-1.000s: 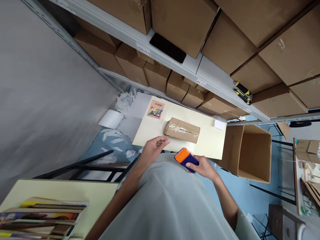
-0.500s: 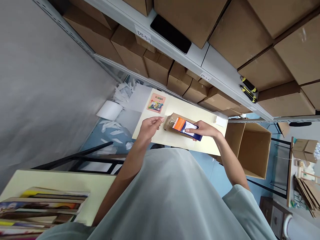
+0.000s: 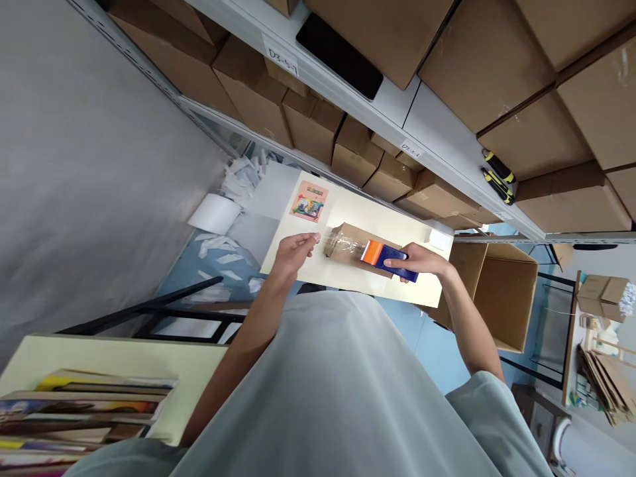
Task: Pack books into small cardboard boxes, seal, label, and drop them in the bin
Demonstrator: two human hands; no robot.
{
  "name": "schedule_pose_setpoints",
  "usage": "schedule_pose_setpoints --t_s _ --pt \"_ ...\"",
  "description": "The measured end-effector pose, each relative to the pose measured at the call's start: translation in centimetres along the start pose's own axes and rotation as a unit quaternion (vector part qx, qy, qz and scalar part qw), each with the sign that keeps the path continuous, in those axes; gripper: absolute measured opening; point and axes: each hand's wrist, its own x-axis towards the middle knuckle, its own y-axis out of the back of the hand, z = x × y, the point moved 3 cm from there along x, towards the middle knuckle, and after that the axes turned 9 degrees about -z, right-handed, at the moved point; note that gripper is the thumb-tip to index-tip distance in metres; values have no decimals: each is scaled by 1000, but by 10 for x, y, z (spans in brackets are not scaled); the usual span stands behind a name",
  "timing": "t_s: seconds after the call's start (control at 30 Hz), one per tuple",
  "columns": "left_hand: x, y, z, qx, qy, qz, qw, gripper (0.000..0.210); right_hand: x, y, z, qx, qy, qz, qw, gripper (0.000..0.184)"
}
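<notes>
On the pale table lies a long brown cardboard box (image 3: 348,244), with shiny clear tape (image 3: 354,248) along its top. My right hand (image 3: 417,260) is wrapped round a blue and orange tape dispenser (image 3: 390,258), whose orange end rests over the box's right part. Just beyond the box's left end, my left hand (image 3: 297,253) is closed in a pinch. A faint, glossy strip of tape runs from its fingertips toward the box; its very end is too small to make out.
A pink printed booklet (image 3: 309,201) lies on the table (image 3: 271,260). Shelves of cardboard boxes (image 3: 358,154) rise behind, with yellow-black cutters (image 3: 498,176) and a black phone-like slab (image 3: 340,55). An open carton (image 3: 504,295) stands right. Books (image 3: 84,414) lie lower left; paper scraps litter the floor.
My right hand has moved the dispenser to the right along the box, baring more taped surface behind it. My left hand has shifted slightly left and stays pinched.
</notes>
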Motion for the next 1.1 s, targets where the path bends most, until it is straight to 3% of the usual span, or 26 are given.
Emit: schedule_pose_setpoints --t_s 0.2,0.33,0.47,0.53,0.6,0.77,0.97,1.1 --pt "15 -25 -24 13 20 4 1000 56 23 -1 18 -33 -21 28 999 65" --pt "18 -43 -29 22 -21 -7 1000 56 31 -2 25 -36 -15 51 998 65" --pt "16 -39 -28 101 -23 54 993 71 32 -3 28 -54 -3 61 997 69" --pt "10 -38 -21 150 -55 70 985 60 33 -4 29 -60 -1 67 996 71" --pt "2 -44 -13 195 -102 55 974 45 33 -5 30 -63 -5 72 995 70" --pt "-11 -73 -12 316 -104 -13 943 50 30 -8 26 -78 -10 73 994 69" --pt "-2 -81 -30 256 -105 -4 961 60 26 -12 28 0 30 34 999 64" --pt "2 -80 -32 255 -99 -6 962 62 9 -3 50 36 -5 32 999 70"
